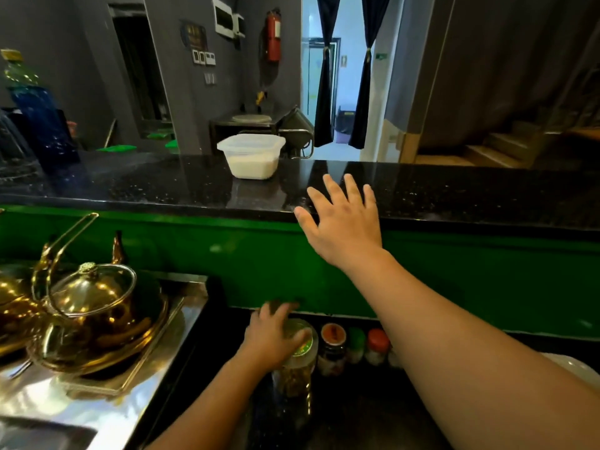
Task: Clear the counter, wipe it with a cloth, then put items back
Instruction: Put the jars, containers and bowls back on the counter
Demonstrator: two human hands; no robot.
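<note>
A black speckled counter runs across the view above a green wall panel. On it stands a white lidded plastic tub with white contents. My right hand is open with fingers spread over the counter's near edge, right of the tub and apart from it. On the lower black worktop, my left hand grips the lid of a clear jar with brownish contents. No cloth is in view.
Three small jars stand right of the clear jar: one orange-lidded, one green-lidded, one red-lidded. A gold kettle sits on a steel surface at the left. A blue bottle stands at the counter's far left.
</note>
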